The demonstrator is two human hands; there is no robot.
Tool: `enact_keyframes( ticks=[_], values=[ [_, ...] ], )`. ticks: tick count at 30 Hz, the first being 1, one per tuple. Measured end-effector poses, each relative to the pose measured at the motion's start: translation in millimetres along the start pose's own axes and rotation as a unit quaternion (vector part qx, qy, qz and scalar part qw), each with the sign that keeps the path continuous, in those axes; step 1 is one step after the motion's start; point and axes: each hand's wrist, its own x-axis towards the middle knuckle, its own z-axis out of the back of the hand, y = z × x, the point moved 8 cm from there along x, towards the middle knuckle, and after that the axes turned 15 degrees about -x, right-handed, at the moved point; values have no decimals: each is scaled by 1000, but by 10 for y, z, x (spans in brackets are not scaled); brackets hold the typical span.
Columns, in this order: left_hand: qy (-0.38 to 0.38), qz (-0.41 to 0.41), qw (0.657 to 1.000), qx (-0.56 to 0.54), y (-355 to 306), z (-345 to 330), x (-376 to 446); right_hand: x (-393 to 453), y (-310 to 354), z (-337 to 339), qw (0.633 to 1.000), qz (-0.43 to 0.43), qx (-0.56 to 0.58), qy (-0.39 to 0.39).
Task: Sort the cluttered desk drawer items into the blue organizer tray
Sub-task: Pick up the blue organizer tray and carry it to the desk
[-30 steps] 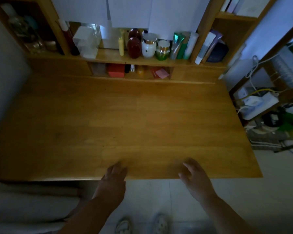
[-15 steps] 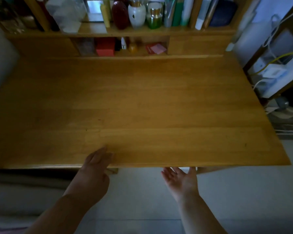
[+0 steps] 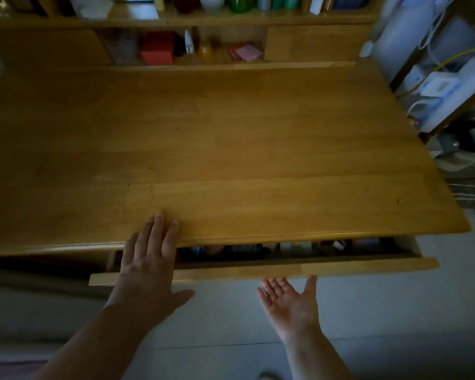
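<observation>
Drawer (image 3: 258, 270): wooden front, standing partly out below the desk top (image 3: 231, 149); dim, indistinct items in the gap; half a second earlier it was not visible. Left hand (image 3: 146, 267): flat, fingers straight, on the desk edge above the drawer. Right hand (image 3: 291, 300): palm up, fingertips hidden under the drawer front; grip cannot be told.

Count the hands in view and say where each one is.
2. The left hand lies flat on the desk edge above the drawer. The right hand is palm-up under the drawer front, fingertips hidden.
</observation>
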Motion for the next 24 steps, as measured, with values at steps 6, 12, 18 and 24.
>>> enact_keyframes(
  ticks=[6,12,18,24],
  values=[
    [7,-49,998,-40,-97,-110,-421,-259,-323,350,999,-8,-14,-29],
    [6,-83,996,-42,-100,-387,-789,-379,-481,557,997,-21,18,-79],
    [38,-66,994,-81,-74,-421,-1019,-536,-492,631,993,-18,-68,-95],
    [85,8,977,-193,231,-66,-1552,-1382,-464,332,821,-9,-563,-98]
  ],
)
